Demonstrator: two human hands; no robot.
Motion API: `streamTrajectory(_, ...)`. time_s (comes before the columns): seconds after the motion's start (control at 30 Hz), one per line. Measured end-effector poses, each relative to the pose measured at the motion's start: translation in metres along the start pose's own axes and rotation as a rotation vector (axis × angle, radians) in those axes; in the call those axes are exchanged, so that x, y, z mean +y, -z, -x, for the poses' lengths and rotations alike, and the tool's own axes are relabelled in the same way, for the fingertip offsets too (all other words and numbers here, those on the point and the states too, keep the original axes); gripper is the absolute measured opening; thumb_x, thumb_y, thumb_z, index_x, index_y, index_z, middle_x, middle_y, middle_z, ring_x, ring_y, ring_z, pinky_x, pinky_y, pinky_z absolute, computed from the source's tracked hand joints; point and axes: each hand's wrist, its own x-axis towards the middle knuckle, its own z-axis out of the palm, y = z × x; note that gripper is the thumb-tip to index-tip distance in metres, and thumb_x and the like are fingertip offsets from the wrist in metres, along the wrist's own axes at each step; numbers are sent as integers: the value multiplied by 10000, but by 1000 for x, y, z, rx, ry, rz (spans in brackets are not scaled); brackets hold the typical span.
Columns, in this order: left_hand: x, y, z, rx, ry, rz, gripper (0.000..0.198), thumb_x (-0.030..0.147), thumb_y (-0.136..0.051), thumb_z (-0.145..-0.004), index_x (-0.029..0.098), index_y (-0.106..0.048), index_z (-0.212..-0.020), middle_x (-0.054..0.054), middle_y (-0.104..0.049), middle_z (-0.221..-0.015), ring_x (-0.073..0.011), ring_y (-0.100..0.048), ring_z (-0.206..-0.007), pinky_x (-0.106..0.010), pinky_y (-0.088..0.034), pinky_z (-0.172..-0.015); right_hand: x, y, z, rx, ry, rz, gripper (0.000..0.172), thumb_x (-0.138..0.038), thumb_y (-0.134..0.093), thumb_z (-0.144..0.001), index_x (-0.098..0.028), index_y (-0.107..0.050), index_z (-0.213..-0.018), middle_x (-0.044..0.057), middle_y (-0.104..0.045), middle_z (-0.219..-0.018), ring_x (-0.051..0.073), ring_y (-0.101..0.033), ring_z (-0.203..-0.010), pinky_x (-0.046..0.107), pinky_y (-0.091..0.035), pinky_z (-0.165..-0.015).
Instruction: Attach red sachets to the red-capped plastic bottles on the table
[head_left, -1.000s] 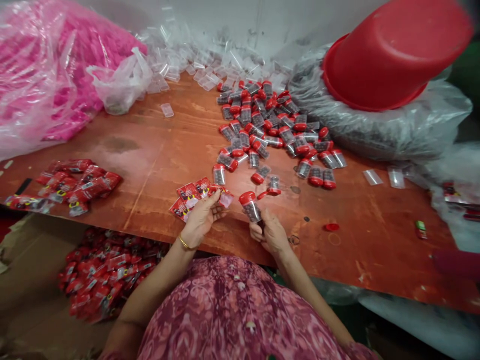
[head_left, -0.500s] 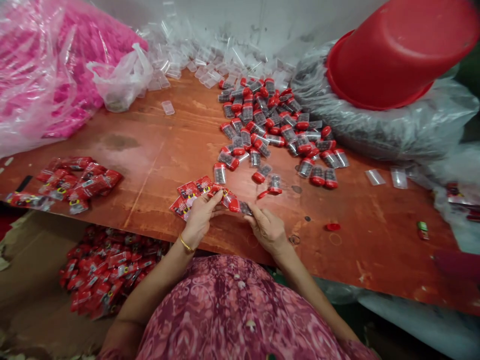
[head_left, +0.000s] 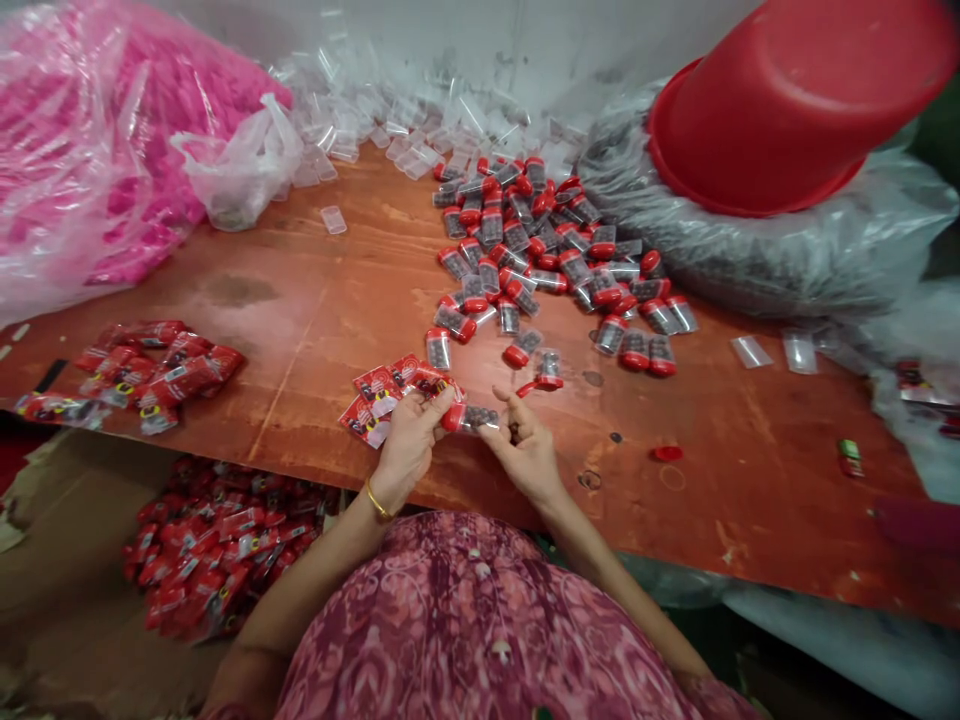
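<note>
My left hand point(head_left: 409, 440) pinches a small red printed pouch point(head_left: 442, 392) at the table's near edge. My right hand point(head_left: 525, 450) grips a small clear vial with a red cap point(head_left: 469, 416), lying on its side with the cap against the pouch mouth. Both hands are closed and almost touch. A few more red pouches point(head_left: 382, 390) are fanned just left of my left hand. A heap of several filled red-capped vials point(head_left: 540, 260) lies farther back on the wooden table point(head_left: 315, 300).
A pile of packed red pouches point(head_left: 142, 370) sits at the left edge, with more in a cardboard box point(head_left: 202, 550) below. Pink bagged goods point(head_left: 82, 150), empty clear vials point(head_left: 390, 130), a red basin point(head_left: 787, 110) on a plastic sack, and loose red caps point(head_left: 664, 453) surround the work area.
The vial was held upright in my right hand; it has since been tipped on its side and brought left, cap first, to the pouch in my left hand.
</note>
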Motion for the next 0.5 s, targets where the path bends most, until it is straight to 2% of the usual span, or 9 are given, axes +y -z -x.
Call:
streamTrajectory(0.1, -5, -1, 0, -1, -17, -8, 445, 377, -848, -467, 143, -568, -721, 37, -642, -599, -76, -585, -521, -181, -477, -544, -2, -1, -3, -188, -312, -248, 393, -540, -617, -711, -184, -609, -878, -95, -348, -499, 56, -252, -378, 208, -223, -372)
streamTrajectory(0.17, -7, -1, 0, 8, -17, -25, 433, 390, -834, -493, 149, -565, -732, 41, -638, -607, -78, -587, -535, -186, -475, -557, -4, -1, -4, -220, -383, -303, 394, -571, -626, -684, -182, -583, -732, -92, -357, -474, 49, -230, -376, 209, -191, -372)
streamTrajectory(0.27, -6, -1, 2, 2, 5, -55, 402, 368, -827, -511, 154, -567, -731, 47, -634, -624, -75, -584, -554, -188, -467, -567, -8, 1, -6, -123, -325, -251, 376, -538, -667, -653, -174, -573, -649, -71, -411, -495, 55, -280, -431, 208, -213, -411)
streamTrajectory(0.4, -1, -3, 4, -25, 27, -50, 417, 274, -850, -460, 159, -579, -756, 34, -658, -681, -98, -610, -607, -218, -485, -616, -13, 0, -9, -26, -270, -186, 323, -482, -664, -665, -167, -593, -650, -51, -468, -522, 73, -346, -480, 216, -270, -462)
streamTrajectory(0.5, -4, -4, 4, 3, 3, -40, 414, 278, -846, -466, 156, -588, -765, 22, -670, -705, -109, -621, -633, -235, -490, -649, -13, -5, -9, 44, -242, -174, 302, -465, -660, -663, -171, -593, -665, -33, -523, -565, 91, -413, -523, 223, -326, -501)
